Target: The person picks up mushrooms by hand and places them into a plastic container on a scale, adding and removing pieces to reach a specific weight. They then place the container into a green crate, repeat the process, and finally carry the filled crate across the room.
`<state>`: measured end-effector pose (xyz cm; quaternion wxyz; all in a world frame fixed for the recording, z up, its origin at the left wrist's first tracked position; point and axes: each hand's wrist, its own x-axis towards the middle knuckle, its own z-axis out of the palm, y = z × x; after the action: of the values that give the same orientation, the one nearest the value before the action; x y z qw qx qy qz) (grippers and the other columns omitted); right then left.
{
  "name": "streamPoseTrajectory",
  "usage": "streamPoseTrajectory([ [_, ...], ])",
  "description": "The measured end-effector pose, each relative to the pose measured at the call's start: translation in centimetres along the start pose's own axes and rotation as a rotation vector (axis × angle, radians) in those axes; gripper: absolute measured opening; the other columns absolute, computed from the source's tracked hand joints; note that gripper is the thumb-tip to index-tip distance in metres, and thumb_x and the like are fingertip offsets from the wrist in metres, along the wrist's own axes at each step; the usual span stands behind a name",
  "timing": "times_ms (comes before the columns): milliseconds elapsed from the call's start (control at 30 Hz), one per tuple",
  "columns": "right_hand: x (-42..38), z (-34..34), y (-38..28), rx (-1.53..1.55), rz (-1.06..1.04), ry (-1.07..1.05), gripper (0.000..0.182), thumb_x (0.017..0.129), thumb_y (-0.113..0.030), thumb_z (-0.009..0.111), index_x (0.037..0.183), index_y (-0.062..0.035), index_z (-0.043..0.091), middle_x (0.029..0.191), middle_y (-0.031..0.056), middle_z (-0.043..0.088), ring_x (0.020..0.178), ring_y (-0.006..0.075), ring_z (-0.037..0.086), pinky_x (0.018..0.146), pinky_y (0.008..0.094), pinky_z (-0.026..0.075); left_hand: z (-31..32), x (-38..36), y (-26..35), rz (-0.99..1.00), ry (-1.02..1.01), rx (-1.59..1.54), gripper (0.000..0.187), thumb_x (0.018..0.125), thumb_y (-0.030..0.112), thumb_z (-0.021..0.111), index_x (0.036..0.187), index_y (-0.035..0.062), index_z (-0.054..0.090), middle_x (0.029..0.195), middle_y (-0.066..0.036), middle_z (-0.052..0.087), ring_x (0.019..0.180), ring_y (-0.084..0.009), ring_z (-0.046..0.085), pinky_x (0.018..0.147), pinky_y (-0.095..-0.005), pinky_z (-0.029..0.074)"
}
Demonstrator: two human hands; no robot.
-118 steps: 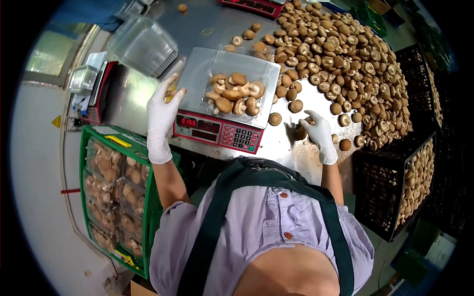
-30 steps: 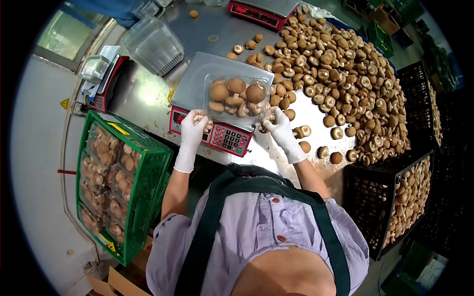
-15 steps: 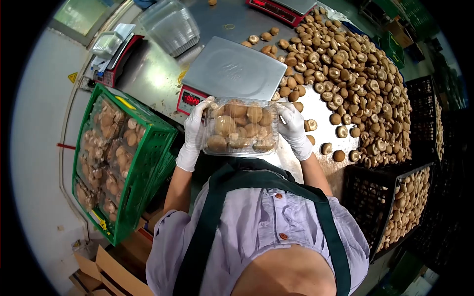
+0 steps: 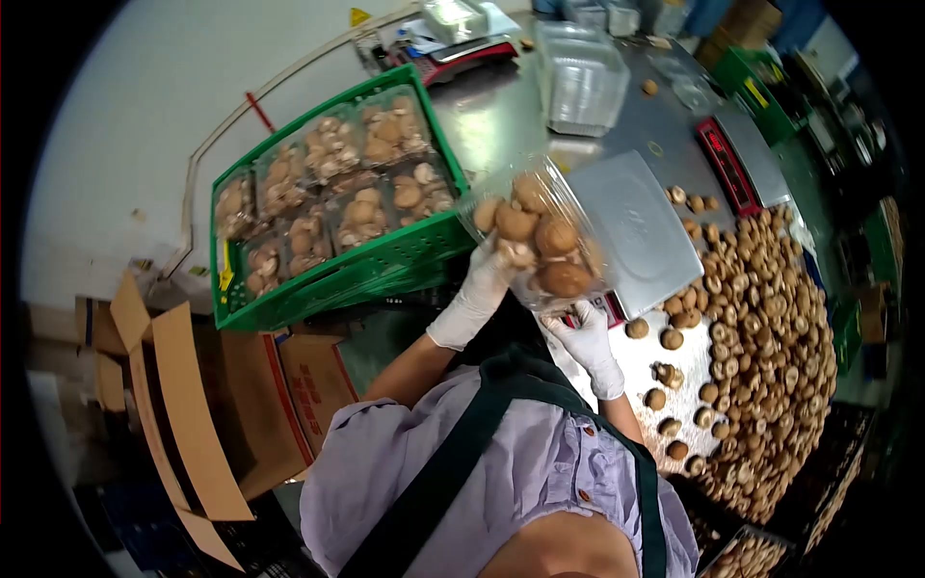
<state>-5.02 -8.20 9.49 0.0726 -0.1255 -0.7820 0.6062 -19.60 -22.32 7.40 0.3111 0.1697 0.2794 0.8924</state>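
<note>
A clear plastic box of brown mushrooms (image 4: 557, 236) is held up in front of my body, tilted, between the green crate and the scale. My left hand (image 4: 485, 294), in a white glove, is closed around its lower left side. At the box's near lower edge, my gloved right hand (image 4: 590, 345) has its fingers closed on the rim. Behind the box, the scale's grey plate (image 4: 641, 236) shows bare, with its red display body mostly hidden. Packed mushroom boxes (image 4: 332, 149) lie in rows inside the green crate (image 4: 337, 279) to the left.
Loose mushrooms (image 4: 771, 356) are heaped across the metal table at right. Stacked clear plastic trays (image 4: 583, 87) stand behind the scale. A second red scale (image 4: 727, 173) sits farther right. An open cardboard box (image 4: 183, 405) is at lower left, a black crate of mushrooms (image 4: 747, 554) at lower right.
My view has swung left, bringing the green crate fully into sight. The mushroom box, held level before, is now tilted and turned, nearer the crate. Both hands have stayed on it.
</note>
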Motion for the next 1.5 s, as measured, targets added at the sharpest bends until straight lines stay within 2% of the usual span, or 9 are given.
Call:
streamPoseTrajectory([
  [200, 1.3, 1.0, -0.7, -0.009, -0.052, -0.075, 0.017, 0.083, -0.002, 0.062, 0.099, -0.0018, 0.063, 0.095, 0.0054, 0.069, 0.083, 0.0071, 0.062, 0.077, 0.0222, 0.049, -1.0, -2.0, 15.8, 0.127, 0.514, 0.36, 0.033, 0.091, 0.041, 0.052, 0.105, 0.0118, 0.056, 0.09, -0.004, 0.062, 0.078, -0.0139, 0.061, 0.063, -0.0301, 0.054],
  [233, 1.5, 1.1, -0.1, 0.001, -0.009, -0.083, 0.016, 0.083, -0.003, 0.062, 0.1, -0.0021, 0.063, 0.093, 0.0044, 0.069, 0.081, 0.0058, 0.061, 0.075, 0.0214, 0.048, -0.4, -1.6, 17.6, 0.267, 0.595, 0.46, 0.037, 0.09, 0.042, 0.05, 0.103, 0.0068, 0.055, 0.077, -0.005, 0.06, 0.06, -0.0135, 0.057, 0.04, -0.0319, 0.051],
  [467, 2.4, 1.9, 2.3, 0.192, 0.217, -0.063, 0.011, 0.089, -0.004, 0.057, 0.097, 0.0023, 0.062, 0.085, 0.0036, 0.064, 0.077, 0.0088, 0.059, 0.073, 0.0221, 0.049, -10.3, 2.8, 21.7, -0.125, 0.62, 0.584, 0.048, 0.088, 0.04, 0.056, 0.113, -0.0009, 0.057, 0.104, -0.013, 0.062, 0.091, -0.0222, 0.062, 0.076, -0.0317, 0.052],
  [567, 2.5, 2.0, 4.2, 0.178, 0.165, 0.015, 0.012, 0.086, -0.006, 0.061, 0.095, 0.0004, 0.064, 0.084, 0.0021, 0.065, 0.075, 0.005, 0.056, 0.071, 0.0212, 0.047, -11.4, 5.3, 18.5, 0.022, 0.867, 1.743, 0.069, 0.087, 0.047, 0.053, 0.131, -0.0051, 0.04, 0.12, -0.022, 0.054, 0.111, -0.0342, 0.053, 0.094, -0.0392, 0.042],
  [700, 1.6, 1.5, 4.7, 0.155, 0.205, 0.114, 0.012, 0.086, -0.006, 0.061, 0.095, 0.0012, 0.064, 0.083, 0.0028, 0.065, 0.077, 0.0062, 0.057, 0.073, 0.0229, 0.048, -8.3, 8.0, 17.4, -0.105, 0.938, 2.038, 0.084, 0.082, 0.047, 0.057, 0.143, 0.0031, 0.018, 0.134, -0.022, 0.04, 0.116, -0.0376, 0.046, 0.094, -0.0444, 0.041],
  [833, -0.2, 0.6, 4.5, 0.195, 0.286, 0.205, 0.012, 0.09, -0.006, 0.056, 0.097, 0.0016, 0.063, 0.087, 0.0035, 0.066, 0.075, 0.0085, 0.059, 0.069, 0.0219, 0.048, -5.4, 9.8, 17.5, 0.261, 0.694, 2.547, 0.073, 0.075, 0.034, 0.063, 0.139, 0.0146, 0.034, 0.139, -0.014, 0.034, 0.121, -0.0325, 0.041, 0.096, -0.0467, 0.036],
  [1000, -2.9, -0.6, 4.9, 0.276, 0.378, 0.365, 0.012, 0.089, -0.004, 0.056, 0.097, 0.0017, 0.063, 0.085, 0.0049, 0.066, 0.077, 0.0092, 0.059, 0.072, 0.0231, 0.048, -3.0, 16.2, 14.0, 0.691, 0.126, 2.049, 0.047, 0.073, 0.024, 0.068, 0.117, 0.0124, 0.056, 0.131, -0.012, 0.044, 0.117, -0.0328, 0.044, 0.096, -0.0442, 0.037],
  [1400, -10.2, -1.6, 3.9, -0.049, 0.487, 0.701, 0.016, 0.086, -0.012, 0.057, 0.095, -0.0016, 0.065, 0.082, 0.0097, 0.067, 0.074, 0.0146, 0.062, 0.072, 0.0277, 0.05, -0.7, 40.1, 1.4, 0.468, -0.479, 2.167, 0.041, 0.089, 0.017, 0.042, 0.126, 0.0007, 0.048, 0.13, -0.019, 0.048, 0.122, -0.0317, 0.044, 0.105, -0.0388, 0.033],
  [1500, -12.4, -1.0, 3.5, -0.039, 0.556, 0.797, 0.021, 0.085, -0.022, 0.058, 0.095, -0.0056, 0.066, 0.078, 0.0121, 0.067, 0.071, 0.0198, 0.065, 0.07, 0.0308, 0.051, -3.1, 44.8, 0.3, 0.365, -0.54, 2.268, 0.045, 0.09, 0.021, 0.041, 0.133, 0.0102, 0.041, 0.129, -0.016, 0.05, 0.118, -0.0322, 0.048, 0.1, -0.0388, 0.038],
])
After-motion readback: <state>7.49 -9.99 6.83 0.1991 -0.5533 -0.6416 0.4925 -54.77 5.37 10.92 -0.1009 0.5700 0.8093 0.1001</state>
